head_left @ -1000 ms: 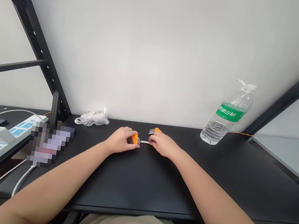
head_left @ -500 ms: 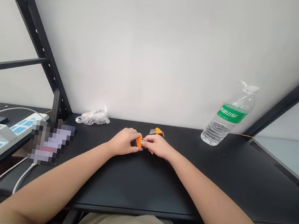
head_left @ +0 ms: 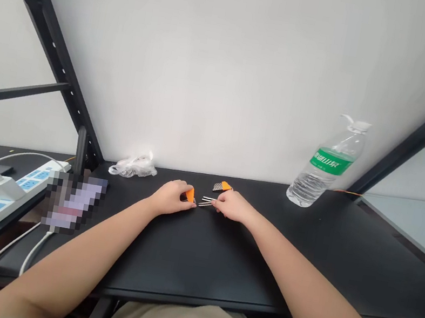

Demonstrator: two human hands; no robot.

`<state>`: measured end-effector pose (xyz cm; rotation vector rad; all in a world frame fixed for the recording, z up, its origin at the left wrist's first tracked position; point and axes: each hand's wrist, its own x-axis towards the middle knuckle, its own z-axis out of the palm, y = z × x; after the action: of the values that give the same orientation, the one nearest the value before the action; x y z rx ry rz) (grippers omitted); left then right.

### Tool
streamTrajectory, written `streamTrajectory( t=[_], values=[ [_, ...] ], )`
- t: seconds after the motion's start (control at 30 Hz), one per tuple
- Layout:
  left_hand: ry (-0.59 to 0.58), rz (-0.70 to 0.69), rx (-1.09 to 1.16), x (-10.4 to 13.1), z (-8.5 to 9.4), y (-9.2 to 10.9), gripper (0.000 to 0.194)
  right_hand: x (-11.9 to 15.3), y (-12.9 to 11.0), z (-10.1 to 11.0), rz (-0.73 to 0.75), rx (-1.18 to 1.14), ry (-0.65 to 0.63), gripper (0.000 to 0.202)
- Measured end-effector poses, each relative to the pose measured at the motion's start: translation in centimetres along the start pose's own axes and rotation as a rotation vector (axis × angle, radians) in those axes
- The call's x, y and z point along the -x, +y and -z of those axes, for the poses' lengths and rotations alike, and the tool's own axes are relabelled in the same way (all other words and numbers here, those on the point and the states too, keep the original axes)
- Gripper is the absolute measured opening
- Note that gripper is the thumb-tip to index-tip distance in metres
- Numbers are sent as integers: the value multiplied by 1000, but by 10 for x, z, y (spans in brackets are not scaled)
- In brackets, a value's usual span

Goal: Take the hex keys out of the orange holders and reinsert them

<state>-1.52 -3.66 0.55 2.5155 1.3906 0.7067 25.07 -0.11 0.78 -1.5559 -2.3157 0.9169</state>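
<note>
Between the thumb and fingers of my left hand (head_left: 171, 197) is a small orange holder (head_left: 190, 194), with a few metal tips showing at its lower edge. My right hand (head_left: 231, 205) pinches several thin metal rods (head_left: 207, 202) that look like hex keys, their free ends pointing left toward the holder. A gap separates the rods from the orange piece. Just behind my right hand lies a second orange holder (head_left: 226, 185) with a row of parallel metal rods in it. My fingers hide the right ends of the pinched rods.
A crumpled clear plastic bag (head_left: 134, 165) lies by the wall at left. Toward the right stands a large water bottle (head_left: 325, 162) with a green label. A white power strip (head_left: 21, 191) with plugs and cables, and a blurred-out object (head_left: 75, 203), are at far left.
My hands have moved apart, the left one to the left with the orange holder. Several thin rods now show in my right hand, clear of the holder.
</note>
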Motion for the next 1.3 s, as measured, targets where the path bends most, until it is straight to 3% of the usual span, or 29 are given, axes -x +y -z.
streamTrajectory(
  t=[0.17, 0.27, 0.37, 0.47, 0.7, 0.8, 0.97, 1.13, 1.3],
  values=[
    [-9, -28, 18, -1, -3, 5, 29, 3, 1, 3, 21, 230, 102, 42],
    [-2, -27, 24, -1, -3, 5, 28, 5, 2, 2, 160, 223, 192, 30],
    [-1, -28, 24, -1, -4, 4, 28, 3, 4, -4, 317, 244, 165, 34],
    [3, -32, 20, -1, -5, 2, 30, -3, 4, -12, 322, 297, 129, 18],
    [10, -109, -31, -1, -5, 5, 30, 4, -7, -11, 357, 177, 193, 21],
    [32, -151, -67, -2, -7, 9, 34, 13, -18, -9, 421, 17, 100, 18],
    [31, -178, -64, -2, -5, 17, 32, 17, -25, -15, 266, -288, -138, 30],
    [-25, -171, -46, -2, 2, 14, 25, 9, -19, -22, 154, -441, -113, 27],
    [-12, -64, -68, 0, 7, -8, 25, 4, -11, -18, 1, -469, -86, 23]
  ],
)
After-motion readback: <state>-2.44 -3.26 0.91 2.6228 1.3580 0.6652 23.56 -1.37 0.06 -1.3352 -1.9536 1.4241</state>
